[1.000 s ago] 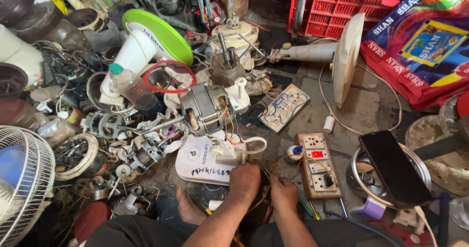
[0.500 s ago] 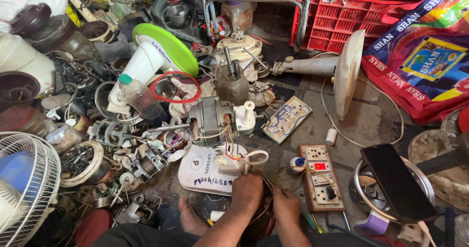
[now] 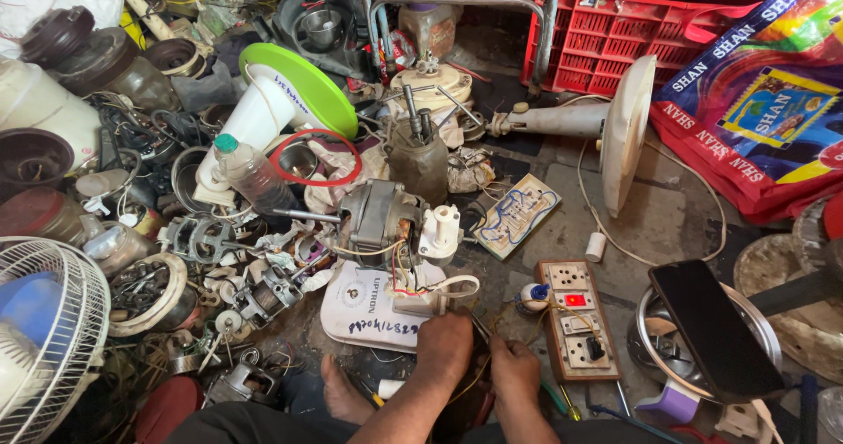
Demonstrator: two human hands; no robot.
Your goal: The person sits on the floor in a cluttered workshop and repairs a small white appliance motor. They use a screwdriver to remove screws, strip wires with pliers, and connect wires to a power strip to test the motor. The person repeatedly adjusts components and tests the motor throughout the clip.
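A: Where are the hands?

B: Both sit low in the middle of the view, just in front of the motor (image 3: 379,223). The left hand (image 3: 444,346) lies knuckles up with its fingers curled down onto a bunch of thin wires (image 3: 474,321). It looks closed on them, though the fingertips are hidden under the hand.

A: And the right hand?

B: The right hand (image 3: 515,372) is just beside the left one, on the side away from the motor, with its fingers bent inward. It seems to pinch the same thin wires, but I cannot tell how firm the grip is.

A: Where do the wires go?

B: Red, yellow and black strands run from the hands up over a white plastic cover (image 3: 373,317) to the motor. The motor lies on its side with its shaft pointing left, and a small white plastic part (image 3: 441,230) touches its right end.

A: What else is close to the motor?

B: A switchboard (image 3: 576,319) with a lit red switch lies right of the hands. A circuit board (image 3: 516,214) lies just right of the motor. Behind the motor stands a dusty metal cylinder (image 3: 418,156). A plastic bottle (image 3: 250,173) with a green cap lies to the motor's left. A bare foot (image 3: 341,393) rests left of the left hand.
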